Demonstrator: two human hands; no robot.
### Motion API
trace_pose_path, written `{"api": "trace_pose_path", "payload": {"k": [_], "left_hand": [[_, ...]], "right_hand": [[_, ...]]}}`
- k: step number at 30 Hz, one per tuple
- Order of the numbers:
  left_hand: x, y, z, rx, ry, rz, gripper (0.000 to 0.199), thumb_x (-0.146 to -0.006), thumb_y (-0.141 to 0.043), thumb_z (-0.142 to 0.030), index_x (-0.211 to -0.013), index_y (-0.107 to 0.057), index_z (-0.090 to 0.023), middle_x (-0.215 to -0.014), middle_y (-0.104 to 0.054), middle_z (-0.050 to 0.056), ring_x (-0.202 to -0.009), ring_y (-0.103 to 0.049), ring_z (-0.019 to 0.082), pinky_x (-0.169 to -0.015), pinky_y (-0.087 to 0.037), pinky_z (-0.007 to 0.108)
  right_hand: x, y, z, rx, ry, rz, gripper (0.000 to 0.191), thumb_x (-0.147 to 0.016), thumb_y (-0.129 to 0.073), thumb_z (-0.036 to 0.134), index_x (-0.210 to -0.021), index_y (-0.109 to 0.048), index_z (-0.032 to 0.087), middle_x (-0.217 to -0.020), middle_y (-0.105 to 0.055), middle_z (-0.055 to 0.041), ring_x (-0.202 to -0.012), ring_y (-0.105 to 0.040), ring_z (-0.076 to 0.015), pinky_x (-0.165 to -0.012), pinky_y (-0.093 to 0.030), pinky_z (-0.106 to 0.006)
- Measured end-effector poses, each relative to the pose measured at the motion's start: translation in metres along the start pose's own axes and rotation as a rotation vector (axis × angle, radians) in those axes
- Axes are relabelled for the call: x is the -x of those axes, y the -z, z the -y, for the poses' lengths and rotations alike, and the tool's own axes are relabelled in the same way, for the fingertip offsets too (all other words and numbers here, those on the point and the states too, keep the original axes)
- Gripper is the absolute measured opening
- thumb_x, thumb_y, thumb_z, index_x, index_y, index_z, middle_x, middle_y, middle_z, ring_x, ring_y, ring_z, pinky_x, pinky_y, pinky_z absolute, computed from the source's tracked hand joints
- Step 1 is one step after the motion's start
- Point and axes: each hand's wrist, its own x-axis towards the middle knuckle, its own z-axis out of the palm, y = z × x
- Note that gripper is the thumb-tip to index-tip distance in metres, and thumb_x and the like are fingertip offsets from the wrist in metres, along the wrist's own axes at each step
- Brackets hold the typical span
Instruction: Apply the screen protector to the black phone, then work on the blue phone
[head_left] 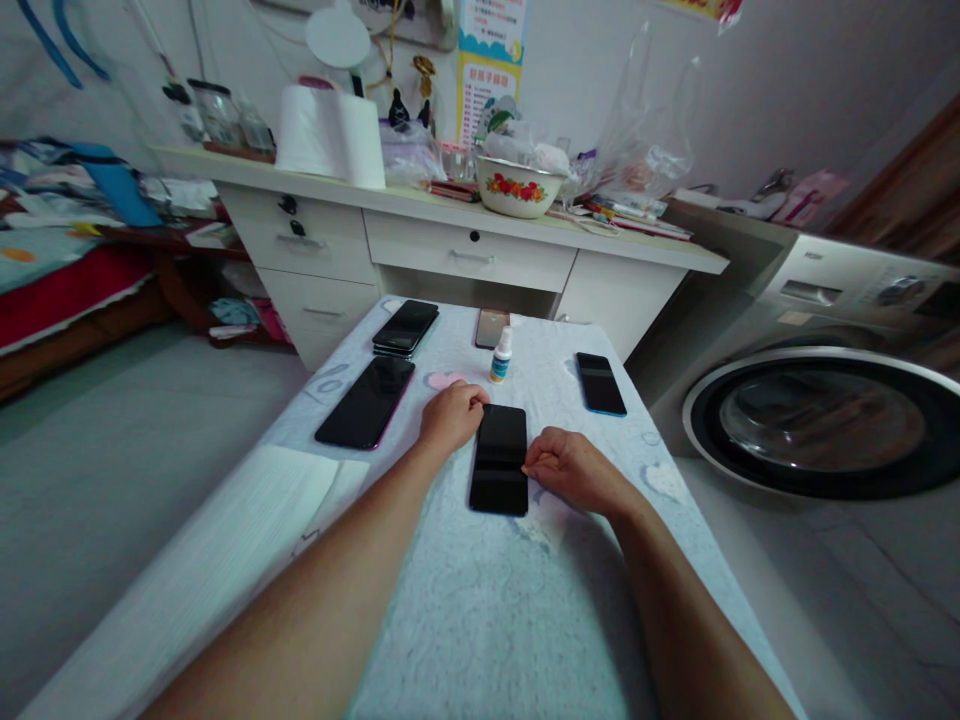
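A black smartphone (500, 450) lies screen up on the cloth-covered table between my hands. My left hand (451, 415) is closed, its fingertips at the phone's upper left corner. At the phone's right edge, my right hand (574, 468) makes a pinch; whatever is between those fingertips is too small to make out. Beyond the phone stands a small white spray bottle (501, 356) with a blue and yellow label. To the left lies a larger dark phone (367, 402) with a pinkish edge, and behind it is a stack of phones (406, 326).
A blue-edged phone (600, 384) lies at the right, and a brownish phone (492, 329) at the table's far end. Folded pale cloth (247, 540) covers the left side. Behind stands a white desk (465, 250) with a flowered bowl (519, 188); a washing machine (817, 330) is on the right.
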Motion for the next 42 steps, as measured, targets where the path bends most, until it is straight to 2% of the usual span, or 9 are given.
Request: {"api": "trace_pose_path", "payload": {"k": [5, 11, 15, 20, 42], "left_hand": [[0.000, 0.000, 0.000, -0.002, -0.004, 0.000, 0.025, -0.078, -0.048, -0.016, -0.088, -0.069, -0.023, -0.093, -0.065, 0.001, -0.087, -0.060, 0.014, -0.079, -0.045, 0.025], [0.000, 0.000, 0.000, -0.005, 0.001, 0.000, 0.024, -0.078, -0.049, -0.016, -0.089, -0.069, -0.023, -0.094, -0.065, 0.001, -0.088, -0.060, 0.015, -0.080, -0.045, 0.025], [0.000, 0.000, 0.000, -0.002, 0.005, 0.004, 0.024, -0.078, -0.049, -0.016, -0.089, -0.069, -0.023, -0.095, -0.065, 0.001, -0.088, -0.060, 0.015, -0.080, -0.045, 0.025], [0.001, 0.001, 0.000, 0.003, 0.004, 0.003, 0.024, -0.078, -0.049, -0.016, -0.089, -0.069, -0.023, -0.094, -0.065, 0.001, -0.088, -0.060, 0.015, -0.080, -0.045, 0.024], [0.001, 0.000, 0.000, -0.001, -0.006, -0.003, 0.025, -0.078, -0.049, -0.016, -0.089, -0.070, -0.023, -0.094, -0.065, 0.001, -0.087, -0.060, 0.014, -0.078, -0.045, 0.024]], "right_hand": [[0.004, 0.002, 0.006, -0.006, 0.013, 0.111, 0.004, -0.076, -0.062, 0.015, -0.075, -0.064, 0.018, -0.069, -0.059, 0.0024, -0.062, -0.054, -0.0094, -0.058, -0.038, -0.021], [0.007, 0.005, 0.012, -0.033, 0.071, 0.213, 0.009, -0.073, -0.061, 0.011, -0.072, -0.067, 0.018, -0.076, -0.061, 0.0011, -0.064, -0.054, -0.0090, -0.059, -0.040, -0.020], [0.010, 0.006, 0.017, -0.068, 0.081, 0.266, 0.017, -0.071, -0.057, 0.005, -0.072, -0.068, 0.018, -0.074, -0.061, 0.0015, -0.064, -0.054, -0.0088, -0.059, -0.040, -0.019], [0.012, 0.006, 0.022, -0.065, 0.102, 0.309, 0.016, -0.070, -0.060, 0.004, -0.069, -0.068, 0.018, -0.078, -0.059, 0.0015, -0.067, -0.053, -0.0085, -0.060, -0.040, -0.018], [0.011, -0.006, 0.032, 0.059, 0.189, 0.253, 0.018, -0.069, -0.057, 0.003, -0.070, -0.067, 0.018, -0.076, -0.057, 0.0009, -0.063, -0.050, -0.0080, -0.058, -0.036, -0.020]]}}
